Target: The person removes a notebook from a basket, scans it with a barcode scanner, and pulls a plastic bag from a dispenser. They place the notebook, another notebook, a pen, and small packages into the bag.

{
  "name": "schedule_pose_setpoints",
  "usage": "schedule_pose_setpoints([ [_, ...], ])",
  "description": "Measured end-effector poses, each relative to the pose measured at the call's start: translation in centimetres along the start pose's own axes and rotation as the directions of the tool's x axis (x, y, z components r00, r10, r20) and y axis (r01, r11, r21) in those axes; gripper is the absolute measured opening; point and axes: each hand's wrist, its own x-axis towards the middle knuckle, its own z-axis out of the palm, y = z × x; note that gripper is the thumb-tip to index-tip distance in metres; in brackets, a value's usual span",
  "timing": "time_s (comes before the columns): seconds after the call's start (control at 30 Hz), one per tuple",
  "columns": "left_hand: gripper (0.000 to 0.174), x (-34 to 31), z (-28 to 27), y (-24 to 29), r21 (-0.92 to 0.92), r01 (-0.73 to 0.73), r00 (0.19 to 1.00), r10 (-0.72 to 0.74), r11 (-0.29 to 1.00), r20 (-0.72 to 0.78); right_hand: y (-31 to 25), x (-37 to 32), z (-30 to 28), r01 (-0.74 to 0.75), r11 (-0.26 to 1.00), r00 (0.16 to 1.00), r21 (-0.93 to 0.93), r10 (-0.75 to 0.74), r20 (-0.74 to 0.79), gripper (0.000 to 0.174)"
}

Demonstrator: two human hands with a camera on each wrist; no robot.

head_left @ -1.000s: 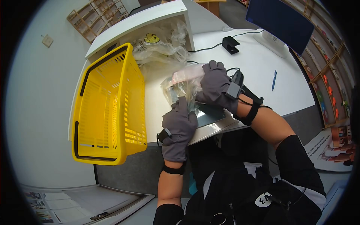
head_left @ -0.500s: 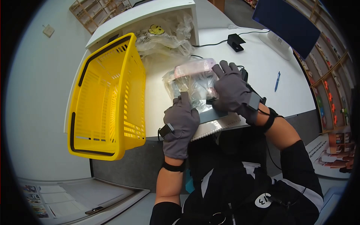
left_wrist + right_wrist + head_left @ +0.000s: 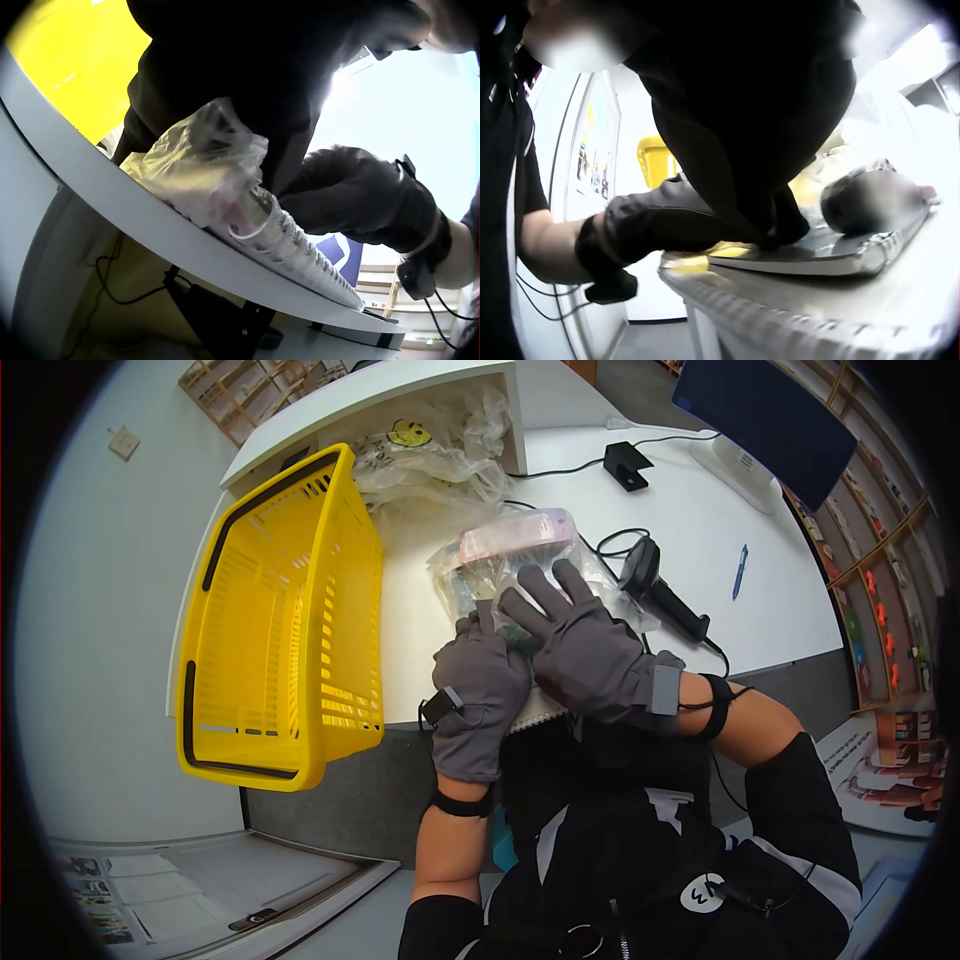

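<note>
A clear plastic bag (image 3: 450, 575) with a pink item (image 3: 518, 536) inside lies on the white counter, over a spiral-bound notebook (image 3: 540, 718). The gloved left hand (image 3: 480, 695) is at the bag's near edge, its index finger pointing forward over the plastic; its other fingertips are hidden. Beside it, the gloved right hand (image 3: 595, 655) lies over the bag's right part with fingers spread. In the left wrist view, crumpled plastic (image 3: 210, 165) bunches near the notebook's spiral edge (image 3: 300, 251). The right wrist view shows the notebook (image 3: 817, 259) below the hands.
A yellow basket (image 3: 345, 610) stands left of the bag. More plastic bags (image 3: 430, 470) fill the white shelf unit (image 3: 300, 420) behind. To the right are a black scanner (image 3: 665, 595), a blue pen (image 3: 740, 572), a black stand (image 3: 627, 466) and a monitor (image 3: 765, 430).
The right hand has moved left and nearer to the left hand, from the bag's right side onto the bag, uncovering the scanner. The left hand has stayed nearly in place.
</note>
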Motion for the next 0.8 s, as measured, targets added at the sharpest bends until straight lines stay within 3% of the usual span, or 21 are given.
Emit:
schedule_pose_setpoints([
  [0.07, 0.043, -0.1, 0.4, -0.5, -0.014, -0.052, 0.996, 0.05, 0.999, -0.078, 0.1, 0.4, 0.3, 0.056, 0.997, 0.998, 0.051, -0.058, 0.027, 0.025],
  [0.17, 0.042, -0.2, 0.0, -0.2, 0.005, -0.042, 0.996, 0.042, 0.999, -0.079, 1.6, 1.6, 0.2, -0.054, 0.997, 0.981, -0.054, 0.043, -0.188, 0.028],
  [0.2, 0.041, -0.2, -0.2, -0.1, 0.012, -0.04, 0.996, 0.041, 0.999, -0.077, 1.9, 1.8, -0.1, -0.049, 0.997, 0.981, -0.054, 0.038, -0.188, 0.028],
  [0.27, 0.041, -0.2, -0.2, -0.3, 0.02, -0.03, 0.998, 0.032, 0.999, -0.056, 2.6, 1.9, -1.1, -0.148, 0.986, 0.985, -0.071, 0.14, -0.104, 0.033],
  [0.57, 0.04, 0.0, 0.1, -0.6, 0.003, -0.016, 0.999, 0.016, 1.0, -0.045, 4.3, 0.8, -2.6, -0.218, 0.975, 0.976, -0.05, 0.218, 0.004, 0.049],
  [0.7, 0.04, -0.2, 0.0, -0.1, 0.01, -0.023, 0.999, 0.023, 1.0, -0.046, 4.2, 1.0, -2.2, -0.247, 0.961, 0.951, -0.124, 0.265, 0.158, 0.053],
  [0.8, 0.041, -0.1, 0.1, -0.2, 0.025, -0.014, 0.998, 0.015, 1.0, -0.06, 4.1, 2.1, -3.5, -0.238, 0.966, 0.934, 0.104, 0.198, 0.298, 0.047],
])
